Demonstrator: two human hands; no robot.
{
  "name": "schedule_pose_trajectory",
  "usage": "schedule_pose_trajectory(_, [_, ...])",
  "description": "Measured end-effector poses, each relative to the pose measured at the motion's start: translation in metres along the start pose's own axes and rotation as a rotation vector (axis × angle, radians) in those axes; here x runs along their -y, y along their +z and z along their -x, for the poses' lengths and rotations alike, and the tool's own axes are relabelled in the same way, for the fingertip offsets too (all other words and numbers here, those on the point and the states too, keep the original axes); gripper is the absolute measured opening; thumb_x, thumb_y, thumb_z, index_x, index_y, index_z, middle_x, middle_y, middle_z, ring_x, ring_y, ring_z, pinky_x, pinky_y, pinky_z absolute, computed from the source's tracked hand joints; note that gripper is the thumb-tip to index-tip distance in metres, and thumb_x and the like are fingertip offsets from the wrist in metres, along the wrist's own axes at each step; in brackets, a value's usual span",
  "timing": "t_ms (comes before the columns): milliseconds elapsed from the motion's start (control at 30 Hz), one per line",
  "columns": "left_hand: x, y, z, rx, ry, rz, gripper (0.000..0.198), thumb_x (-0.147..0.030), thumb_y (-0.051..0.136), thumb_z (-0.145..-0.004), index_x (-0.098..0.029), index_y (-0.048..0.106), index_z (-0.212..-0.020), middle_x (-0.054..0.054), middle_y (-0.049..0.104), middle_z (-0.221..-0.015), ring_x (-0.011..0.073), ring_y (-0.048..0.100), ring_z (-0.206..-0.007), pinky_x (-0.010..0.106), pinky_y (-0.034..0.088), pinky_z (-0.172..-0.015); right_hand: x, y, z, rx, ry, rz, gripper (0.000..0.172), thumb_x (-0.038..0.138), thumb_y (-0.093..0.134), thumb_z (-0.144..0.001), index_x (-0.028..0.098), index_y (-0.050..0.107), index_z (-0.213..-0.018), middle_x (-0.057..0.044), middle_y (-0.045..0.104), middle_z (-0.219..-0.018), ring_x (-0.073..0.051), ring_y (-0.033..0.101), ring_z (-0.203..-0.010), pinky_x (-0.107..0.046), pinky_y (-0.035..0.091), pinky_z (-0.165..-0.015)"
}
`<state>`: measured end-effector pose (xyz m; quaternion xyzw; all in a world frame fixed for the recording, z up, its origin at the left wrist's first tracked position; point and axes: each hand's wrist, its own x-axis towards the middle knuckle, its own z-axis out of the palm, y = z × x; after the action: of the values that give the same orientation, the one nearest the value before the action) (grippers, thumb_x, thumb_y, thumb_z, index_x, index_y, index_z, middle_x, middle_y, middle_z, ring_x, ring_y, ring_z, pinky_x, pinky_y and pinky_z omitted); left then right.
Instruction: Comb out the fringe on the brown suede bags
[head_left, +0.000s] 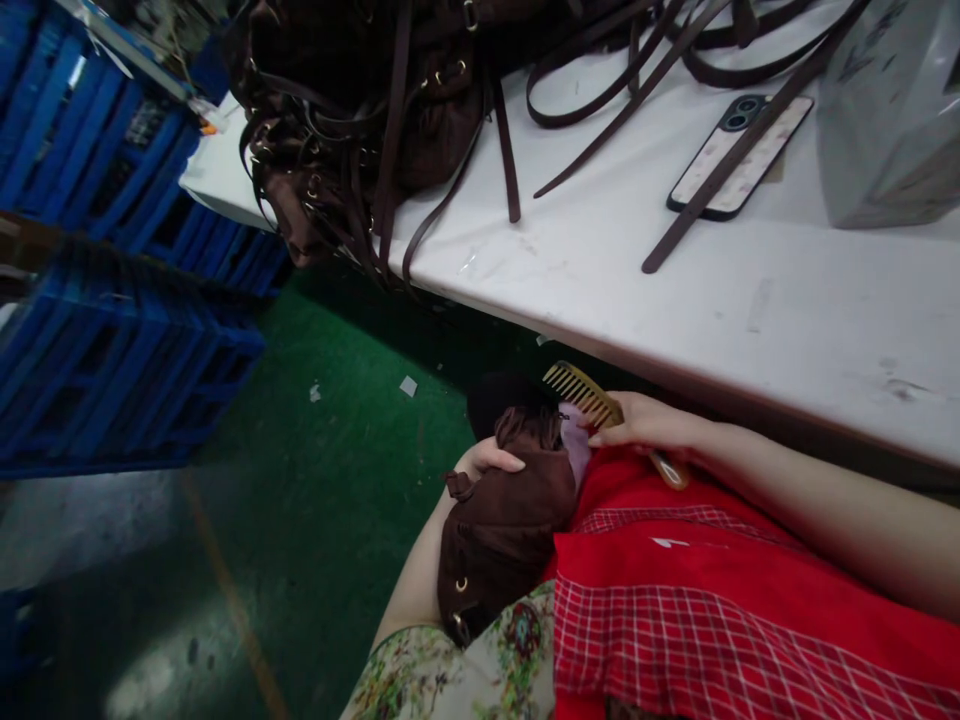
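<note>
A brown bag (510, 510) with small gold rings rests against my lap, beside the red apron. My left hand (489, 458) is wrapped round its side, with the thumb lying on the brown fabric and the other fingers hidden behind. In my right hand (630, 422) is a yellowish comb (581, 390), its teeth pointing away from me and its handle end showing below the palm. Some pale purple cloth (576, 440) shows at the bag's gathered mouth, touching my right fingertips.
On the white table (570, 270) lie a heap of brown bags (435, 130), dark straps (600, 120) and a phone (739, 160) crossed by a strap. A grey translucent container (885, 130) stands at right. Blue pallets (112, 370) stand on the green floor (337, 470).
</note>
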<state>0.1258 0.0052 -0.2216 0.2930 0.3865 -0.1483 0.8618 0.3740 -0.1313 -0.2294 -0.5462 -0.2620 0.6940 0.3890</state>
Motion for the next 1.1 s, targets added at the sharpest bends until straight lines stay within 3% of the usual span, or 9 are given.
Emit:
schedule_pose_trajectory(100, [-0.007,0.012,0.001,0.035,0.011,-0.095,0.044,-0.02,0.077,-0.057,-0.007,0.071,-0.098,0.014,0.073,-0.094,0.0243,0.069,-0.081,0.03,0.052,-0.075,0.008,0.016,-0.005,0.12,0.112,-0.071,0.026,0.035,0.07,-0.071,0.016,0.058,-0.085,0.01,0.04,-0.044,-0.003,0.026,-0.035,-0.015,0.017,-0.032])
schedule_pose_trajectory(267, [-0.023,0.024,-0.003,0.01,0.13,-0.326,0.052,-0.026,0.081,-0.058,-0.01,0.068,-0.105,0.011,0.071,-0.1,0.0254,0.066,-0.094,0.032,0.05,-0.085,0.011,0.032,-0.014,0.003,0.095,-0.168,0.038,0.027,0.076,-0.063,0.017,0.054,-0.092,0.01,0.045,-0.046,-0.002,0.03,-0.034,-0.014,0.018,-0.032])
schedule_pose_trajectory(400, [-0.028,0.03,-0.001,0.017,0.146,-0.409,0.052,-0.028,0.08,-0.061,-0.01,0.067,-0.107,0.011,0.071,-0.103,0.0268,0.064,-0.099,0.035,0.049,-0.089,0.011,0.034,-0.015,-0.11,0.106,-0.234,0.042,0.022,0.079,-0.058,0.016,0.054,-0.092,0.01,0.047,-0.046,-0.002,0.032,-0.034,-0.015,0.018,-0.032])
schedule_pose_trajectory(533, [-0.02,0.034,-0.006,0.095,0.205,-0.363,0.056,-0.027,0.079,-0.061,-0.011,0.066,-0.112,0.012,0.068,-0.111,0.0286,0.061,-0.108,0.036,0.044,-0.097,0.014,0.032,-0.013,-0.162,0.046,-0.337,0.04,0.023,0.08,-0.057,0.015,0.055,-0.088,0.01,0.047,-0.047,-0.002,0.031,-0.033,-0.016,0.019,-0.032])
schedule_pose_trajectory(667, [-0.008,0.042,-0.016,0.153,0.222,-0.132,0.059,-0.028,0.079,-0.059,-0.01,0.065,-0.114,0.015,0.069,-0.11,0.0318,0.062,-0.107,0.041,0.042,-0.099,0.021,0.029,-0.011,-0.063,-0.022,-0.313,0.034,0.027,0.082,-0.057,0.013,0.058,-0.077,0.009,0.047,-0.044,-0.002,0.029,-0.033,-0.019,0.03,-0.035])
schedule_pose_trajectory(767, [-0.003,0.052,-0.021,0.062,0.242,0.029,0.057,-0.029,0.077,-0.062,-0.011,0.065,-0.115,0.015,0.07,-0.107,0.0318,0.064,-0.106,0.041,0.043,-0.098,0.028,0.028,-0.009,-0.087,-0.045,-0.275,0.033,0.03,0.082,-0.056,0.014,0.058,-0.072,0.009,0.046,-0.044,-0.002,0.029,-0.033,-0.019,0.028,-0.033])
schedule_pose_trajectory(900, [-0.004,0.063,-0.022,-0.095,0.371,0.044,0.059,-0.026,0.082,-0.062,-0.013,0.064,-0.116,0.011,0.069,-0.112,0.0289,0.06,-0.113,0.038,0.037,-0.105,0.037,0.031,-0.005,-0.144,-0.052,-0.18,0.032,0.032,0.082,-0.057,0.016,0.056,-0.069,0.008,0.046,-0.044,-0.003,0.03,-0.033,-0.018,0.019,-0.031])
schedule_pose_trajectory(1033, [-0.013,0.065,-0.013,0.031,0.364,-0.003,0.067,-0.057,0.069,-0.072,-0.012,0.061,-0.121,0.015,0.064,-0.12,0.0322,0.053,-0.122,0.044,0.033,-0.109,0.043,0.032,-0.003,-0.17,-0.039,-0.112,0.03,0.032,0.08,-0.059,0.016,0.059,-0.072,0.008,0.045,-0.043,-0.004,0.031,-0.034,-0.018,0.019,-0.031])
schedule_pose_trajectory(1100, [-0.02,0.066,-0.004,0.1,0.419,-0.153,0.073,-0.066,0.06,-0.075,-0.012,0.059,-0.124,0.016,0.06,-0.127,0.0329,0.046,-0.128,0.045,0.029,-0.111,0.045,0.031,-0.002,-0.188,-0.047,-0.11,0.031,0.032,0.08,-0.059,0.015,0.059,-0.073,0.008,0.045,-0.042,-0.004,0.031,-0.034,-0.019,0.02,-0.032])
